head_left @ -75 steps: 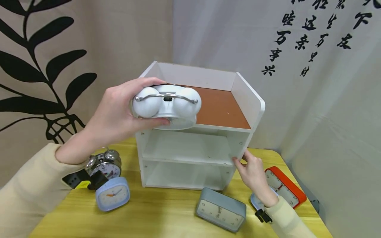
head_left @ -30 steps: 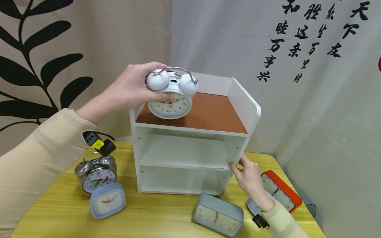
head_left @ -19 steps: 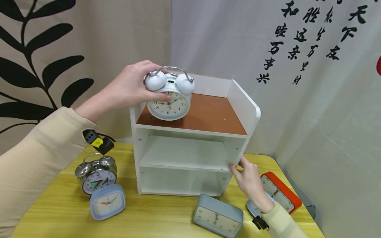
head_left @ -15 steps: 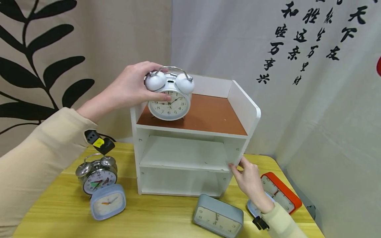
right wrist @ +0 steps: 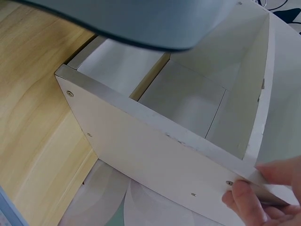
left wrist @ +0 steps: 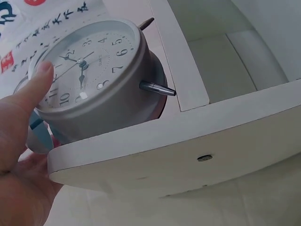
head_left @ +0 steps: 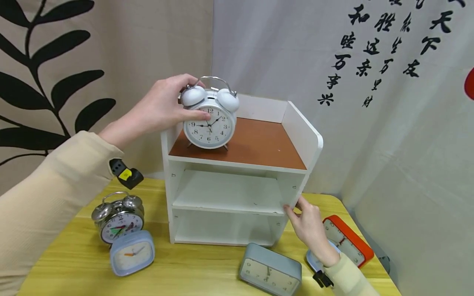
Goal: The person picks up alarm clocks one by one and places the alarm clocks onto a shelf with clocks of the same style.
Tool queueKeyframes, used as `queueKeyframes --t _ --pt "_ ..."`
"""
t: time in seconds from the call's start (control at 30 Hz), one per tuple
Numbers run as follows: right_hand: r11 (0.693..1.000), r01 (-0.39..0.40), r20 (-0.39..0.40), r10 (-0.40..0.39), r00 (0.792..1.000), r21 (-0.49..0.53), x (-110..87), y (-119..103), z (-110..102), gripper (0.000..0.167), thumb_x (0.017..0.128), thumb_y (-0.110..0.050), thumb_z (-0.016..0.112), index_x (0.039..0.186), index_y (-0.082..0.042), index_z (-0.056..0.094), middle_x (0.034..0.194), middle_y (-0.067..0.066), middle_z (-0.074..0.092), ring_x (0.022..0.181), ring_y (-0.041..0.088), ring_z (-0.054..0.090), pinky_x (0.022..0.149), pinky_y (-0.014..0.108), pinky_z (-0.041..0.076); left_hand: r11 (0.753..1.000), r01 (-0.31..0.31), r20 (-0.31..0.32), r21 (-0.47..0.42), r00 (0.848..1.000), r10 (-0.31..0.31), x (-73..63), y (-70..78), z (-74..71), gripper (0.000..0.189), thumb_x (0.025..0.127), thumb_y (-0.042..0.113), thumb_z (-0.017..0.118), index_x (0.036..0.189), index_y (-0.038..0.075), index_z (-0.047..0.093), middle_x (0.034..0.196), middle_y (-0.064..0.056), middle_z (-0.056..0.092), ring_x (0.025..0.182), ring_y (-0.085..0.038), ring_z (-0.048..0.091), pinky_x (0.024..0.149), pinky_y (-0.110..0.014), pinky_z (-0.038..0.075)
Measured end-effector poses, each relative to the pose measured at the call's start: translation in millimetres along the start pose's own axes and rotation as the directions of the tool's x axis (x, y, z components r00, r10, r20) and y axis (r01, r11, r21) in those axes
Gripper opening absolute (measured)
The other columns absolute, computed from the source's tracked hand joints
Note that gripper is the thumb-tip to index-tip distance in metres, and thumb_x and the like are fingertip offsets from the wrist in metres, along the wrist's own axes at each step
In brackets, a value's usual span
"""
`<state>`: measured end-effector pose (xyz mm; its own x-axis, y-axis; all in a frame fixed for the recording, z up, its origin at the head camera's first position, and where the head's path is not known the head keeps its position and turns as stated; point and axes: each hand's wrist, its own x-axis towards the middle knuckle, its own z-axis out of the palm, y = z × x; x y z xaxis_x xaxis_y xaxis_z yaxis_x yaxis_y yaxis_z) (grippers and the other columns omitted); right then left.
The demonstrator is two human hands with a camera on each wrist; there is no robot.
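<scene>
My left hand [head_left: 159, 107] holds a white twin-bell alarm clock [head_left: 218, 137], thumb across its face and the other fingers behind. The clock stands nearly upright at the front left of the brown top of a white shelf unit [head_left: 237, 164]. Its metal feet are at that surface; whether they bear weight I cannot tell. In the left wrist view the clock [left wrist: 113, 99] sits close to the side panel. Lower down, my right hand [head_left: 309, 226] pinches the front edge of the unit's right side panel, thumb in front, as the right wrist view confirms.
On the wooden table [head_left: 185, 271] stand a silver twin-bell clock [head_left: 120, 222] and a light blue clock [head_left: 132, 253] at left. A grey-blue clock [head_left: 272, 269] lies in front, and a red clock [head_left: 348, 240] at right. Another blue clock [head_left: 314, 263] is partly hidden by the right wrist.
The alarm clock has gone from tipped bells-forward in front of the unit to nearly upright over its brown top, the left hand moving with it. The right hand keeps its hold on the panel.
</scene>
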<state>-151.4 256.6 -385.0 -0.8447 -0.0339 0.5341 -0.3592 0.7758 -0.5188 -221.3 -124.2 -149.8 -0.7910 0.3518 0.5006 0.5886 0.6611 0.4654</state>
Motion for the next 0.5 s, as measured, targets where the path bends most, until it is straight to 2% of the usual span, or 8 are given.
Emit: queueKeyframes --t 0.13,0.27,0.5 --pt "1.000 0.006 -0.004 -0.006 1.000 0.007 0.3 -0.7 0.5 0.030 0.093 0.001 0.076 0.121 0.006 0.067 0.118 0.029 0.077 0.104 0.046 0.077 0.075 0.048 0.068 1.000 -0.011 -0.020 0.009 1.000 0.011 0.4 -0.7 0.6 0.068 0.087 0.029 0.089 0.144 0.009 0.059 0.146 -0.016 0.058 0.123 -0.032 0.057 0.104 -0.049 0.055" --pt "1.000 0.000 -0.001 0.000 1.000 0.003 -1.3 -0.5 0.6 0.030 0.093 0.002 0.076 0.121 0.006 0.067 0.117 0.029 0.077 0.103 0.045 0.077 0.074 0.047 0.069 1.000 0.010 -0.014 -0.030 1.000 -0.010 -0.2 -1.5 2.9 0.069 0.088 0.027 0.088 0.147 0.009 0.057 0.147 -0.015 0.061 0.123 -0.031 0.061 0.104 -0.048 0.057" --pt "1.000 -0.007 0.000 0.007 1.000 0.015 -0.7 0.3 0.8 0.032 0.093 0.002 0.075 0.123 0.006 0.066 0.119 0.029 0.076 0.105 0.046 0.076 0.074 0.046 0.069 0.998 0.035 -0.016 -0.058 0.999 -0.036 2.4 -2.9 4.1 0.066 0.089 0.028 0.087 0.146 0.014 0.057 0.136 -0.014 0.066 0.120 -0.028 0.063 0.100 -0.041 0.056"
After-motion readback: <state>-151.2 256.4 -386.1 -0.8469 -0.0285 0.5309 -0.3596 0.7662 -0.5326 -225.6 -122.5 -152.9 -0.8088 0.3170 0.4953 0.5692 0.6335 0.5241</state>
